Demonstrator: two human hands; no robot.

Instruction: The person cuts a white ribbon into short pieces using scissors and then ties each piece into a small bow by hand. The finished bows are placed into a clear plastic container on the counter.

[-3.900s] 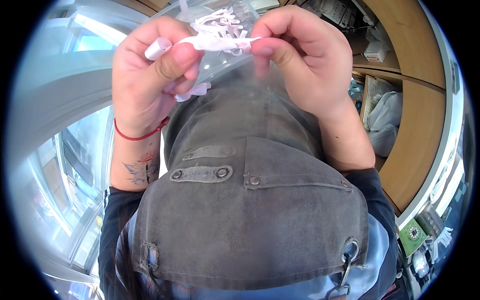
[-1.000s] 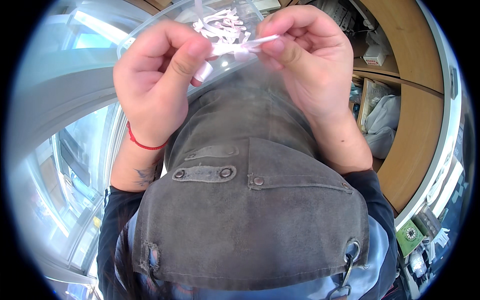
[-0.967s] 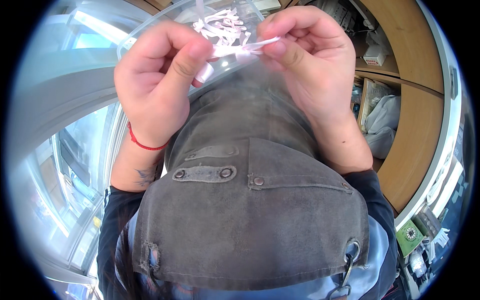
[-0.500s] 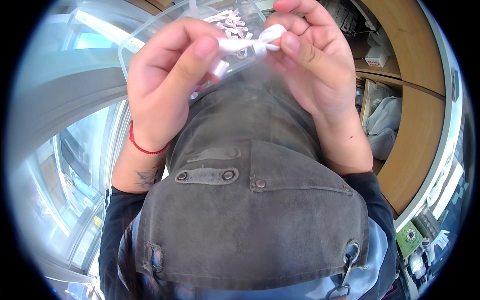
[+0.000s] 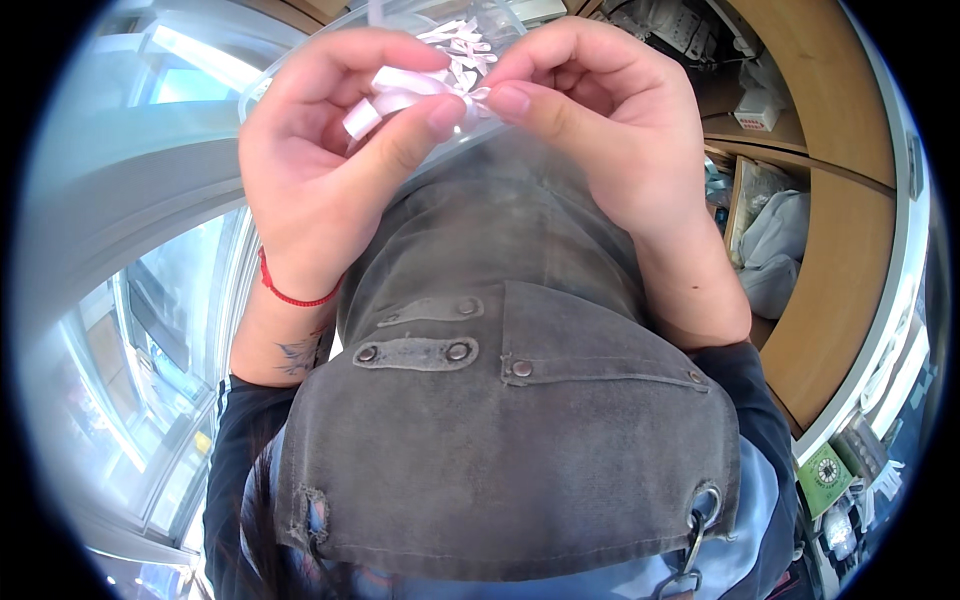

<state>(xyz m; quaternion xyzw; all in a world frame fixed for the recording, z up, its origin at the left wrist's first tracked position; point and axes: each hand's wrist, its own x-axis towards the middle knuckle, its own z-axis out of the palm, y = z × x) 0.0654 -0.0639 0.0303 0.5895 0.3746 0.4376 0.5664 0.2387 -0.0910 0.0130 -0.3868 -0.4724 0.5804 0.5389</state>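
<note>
A pale pink satin ribbon [image 5: 398, 84] is stretched between my two hands, with a small knot or bow near its right end. My left hand [image 5: 325, 140] pinches it between thumb and forefinger, and a loose flat length loops over those fingers. The thumb and forefinger of my right hand [image 5: 600, 115] close on the short end beside the knot. Behind the hands, several small pink ribbon bows [image 5: 462, 42] lie in a clear plastic box [image 5: 518, 25], partly covered by my fingers.
Below the hands is my dark grey apron [image 5: 520, 440]. To the right stand wooden shelves [image 5: 850, 250] with a small white box [image 5: 757, 108] and plastic bags [image 5: 775, 240]. A bright window-like glass area [image 5: 150, 330] lies to the left.
My hands have come closer together. The open loop at the right has been drawn in small, and my right fingers have moved left, now pinching right beside the knot.
</note>
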